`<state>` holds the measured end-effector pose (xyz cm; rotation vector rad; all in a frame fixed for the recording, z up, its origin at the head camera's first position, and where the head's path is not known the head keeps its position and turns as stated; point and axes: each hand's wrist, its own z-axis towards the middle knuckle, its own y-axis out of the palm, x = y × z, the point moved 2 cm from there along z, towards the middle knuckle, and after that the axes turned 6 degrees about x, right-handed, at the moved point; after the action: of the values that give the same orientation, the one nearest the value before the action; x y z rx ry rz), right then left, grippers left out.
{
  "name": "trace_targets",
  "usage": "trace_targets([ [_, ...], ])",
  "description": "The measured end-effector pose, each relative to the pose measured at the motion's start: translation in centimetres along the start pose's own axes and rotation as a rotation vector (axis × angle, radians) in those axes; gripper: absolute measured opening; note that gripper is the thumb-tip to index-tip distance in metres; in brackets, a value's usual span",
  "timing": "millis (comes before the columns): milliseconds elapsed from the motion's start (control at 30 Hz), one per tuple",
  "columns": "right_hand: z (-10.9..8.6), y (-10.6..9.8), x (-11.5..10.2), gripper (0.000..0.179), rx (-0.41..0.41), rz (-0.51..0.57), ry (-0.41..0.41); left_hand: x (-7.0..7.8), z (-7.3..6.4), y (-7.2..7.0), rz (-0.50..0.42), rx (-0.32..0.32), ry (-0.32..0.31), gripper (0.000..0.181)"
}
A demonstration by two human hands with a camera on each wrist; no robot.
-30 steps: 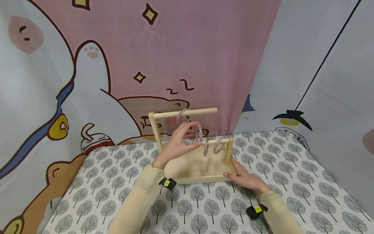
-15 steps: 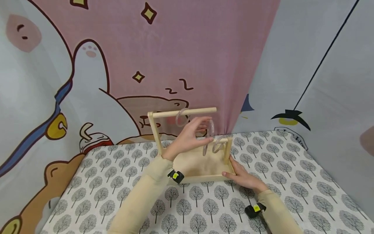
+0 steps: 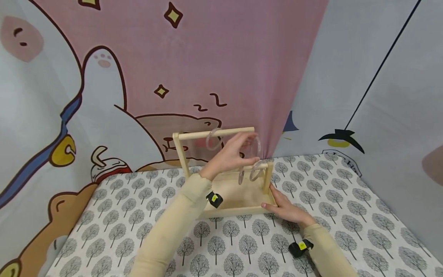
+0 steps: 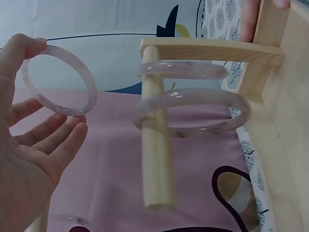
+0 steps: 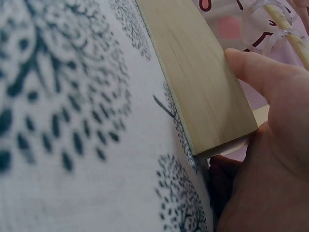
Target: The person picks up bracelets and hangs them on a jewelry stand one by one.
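A pale translucent bangle (image 4: 86,77) is pinched between the thumb and fingers of my left hand (image 3: 230,154). It stays apart from the bars of the wooden bangle stand (image 3: 225,211). In the left wrist view, two more bangles hang on the short lower bar (image 4: 158,183): one bangle (image 4: 193,70) near the upright and another bangle (image 4: 193,96) closer to the free end. The long upper bar (image 3: 194,135) carries one bangle (image 3: 209,142). My right hand (image 3: 285,207) grips the stand's tray at its front right corner, thumb on the rim; its other fingers are partly hidden.
The stand rests on a tablecloth (image 3: 232,246) printed with grey trees. Behind it hangs a pink and white cartoon curtain (image 3: 242,69). A left upright (image 3: 181,154) and a shorter right upright (image 3: 267,179) hold the bars.
My left hand has moved right and slightly up with the bangle, past the free end of the lower bar toward the right upright. The right hand keeps its grip on the tray corner.
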<state>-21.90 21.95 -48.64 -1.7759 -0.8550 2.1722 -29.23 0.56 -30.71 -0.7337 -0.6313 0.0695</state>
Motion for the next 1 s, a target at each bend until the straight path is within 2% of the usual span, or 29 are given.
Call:
trace_targets([
  [233,0.0,-0.1,-0.5,0.09,0.005,-0.041,-0.053,0.7,1.7,-0.4,0.019,0.007,-0.007,0.065],
  [433,-0.1,-0.2,-0.8,0.091,0.005,-0.021,-0.012,1.3,2.9,-1.0,0.006,-0.003,-0.035,0.066],
  [533,-0.1,-0.2,-0.5,0.092,0.004,-0.025,-0.03,1.5,3.4,-1.3,-0.019,0.02,-0.052,0.065],
  [700,0.2,0.1,0.4,0.093,0.016,-0.013,-0.071,1.4,3.9,-1.6,-0.057,0.061,-0.042,0.065],
  [833,0.3,0.2,0.9,0.094,0.018,0.015,-0.06,1.3,4.1,-1.6,-0.065,0.06,-0.038,0.066],
  [1000,0.3,0.3,0.9,0.093,0.024,0.004,-0.088,1.2,4.1,-1.8,0.004,0.049,-0.055,0.068],
])
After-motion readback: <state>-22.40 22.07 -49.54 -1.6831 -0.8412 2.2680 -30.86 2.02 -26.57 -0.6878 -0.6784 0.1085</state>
